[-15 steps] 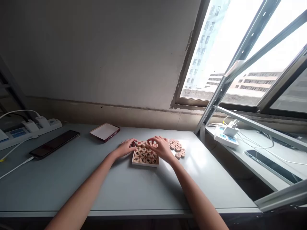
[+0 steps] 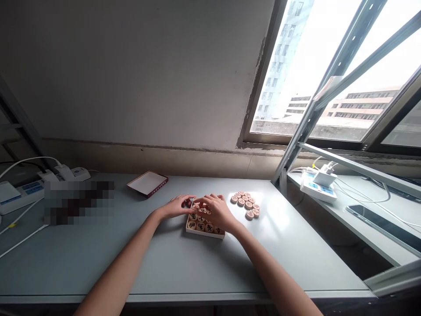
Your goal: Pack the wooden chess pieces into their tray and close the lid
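Round wooden Chinese chess pieces (image 2: pixel 200 226) stand in rows inside a shallow white box (image 2: pixel 205 234). My left hand (image 2: pixel 174 208) is at the box's left side, thumb and fingers apart and curved by its upper-left corner. A dark red bit shows beside those fingers. Over the box's upper right part lies my right hand (image 2: pixel 217 212), palm down, with fingers spread and bent across the tops of the pieces. It hides several of them, and nothing shows in its grasp. To the right, several loose chess pieces (image 2: pixel 249 204) lie flat on the desk.
A dark red box lid (image 2: pixel 148 183) lies inside-up on the grey desk (image 2: pixel 177 272). Power strips with cables stand at the far left and on the right-hand desk (image 2: pixel 318 188), where a phone (image 2: pixel 383 224) lies. A metal frame (image 2: pixel 297 138) rises at the right. One patch at left is pixelated.
My right hand has come lower and further left over the pieces, covering more of them. My left thumb reaches closer to it. The whole view has shifted slightly.
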The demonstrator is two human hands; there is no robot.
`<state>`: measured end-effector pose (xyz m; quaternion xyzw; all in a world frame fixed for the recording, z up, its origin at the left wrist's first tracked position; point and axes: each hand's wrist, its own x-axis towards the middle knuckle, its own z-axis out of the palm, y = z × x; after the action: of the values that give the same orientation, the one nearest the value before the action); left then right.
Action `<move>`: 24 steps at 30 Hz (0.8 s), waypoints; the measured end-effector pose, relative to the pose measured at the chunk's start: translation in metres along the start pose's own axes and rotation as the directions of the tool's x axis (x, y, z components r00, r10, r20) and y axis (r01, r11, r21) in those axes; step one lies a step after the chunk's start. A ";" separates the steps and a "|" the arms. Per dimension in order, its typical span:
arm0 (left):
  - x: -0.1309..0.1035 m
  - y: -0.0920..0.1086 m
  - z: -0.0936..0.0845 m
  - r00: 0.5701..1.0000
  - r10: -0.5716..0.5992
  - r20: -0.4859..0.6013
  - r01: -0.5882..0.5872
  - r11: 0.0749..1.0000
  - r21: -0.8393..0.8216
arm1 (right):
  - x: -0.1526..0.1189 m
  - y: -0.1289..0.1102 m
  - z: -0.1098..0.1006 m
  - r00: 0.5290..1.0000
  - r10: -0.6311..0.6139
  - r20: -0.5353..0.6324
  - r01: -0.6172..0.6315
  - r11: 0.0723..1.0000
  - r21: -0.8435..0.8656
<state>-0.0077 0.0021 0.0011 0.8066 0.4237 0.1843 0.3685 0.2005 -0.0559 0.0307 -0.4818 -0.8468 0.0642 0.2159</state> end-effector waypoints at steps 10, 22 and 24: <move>0.001 0.005 0.007 0.996 -0.024 -0.082 0.030 0.997 0.070 | -0.019 0.056 -0.040 0.962 0.114 0.248 -0.179 0.949 0.258; -0.001 0.006 0.008 0.997 0.001 -0.073 0.003 0.999 0.051 | -0.019 0.060 -0.035 0.967 0.182 0.180 -0.213 0.962 0.170; 0.000 0.005 0.007 0.997 0.001 -0.074 0.002 0.999 0.044 | -0.019 0.058 -0.033 0.969 0.173 0.177 -0.204 0.963 0.175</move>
<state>-0.0005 -0.0034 0.0005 0.8071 0.4413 0.2045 0.3348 0.2685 -0.0443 0.0364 -0.5306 -0.8015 0.2042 0.1856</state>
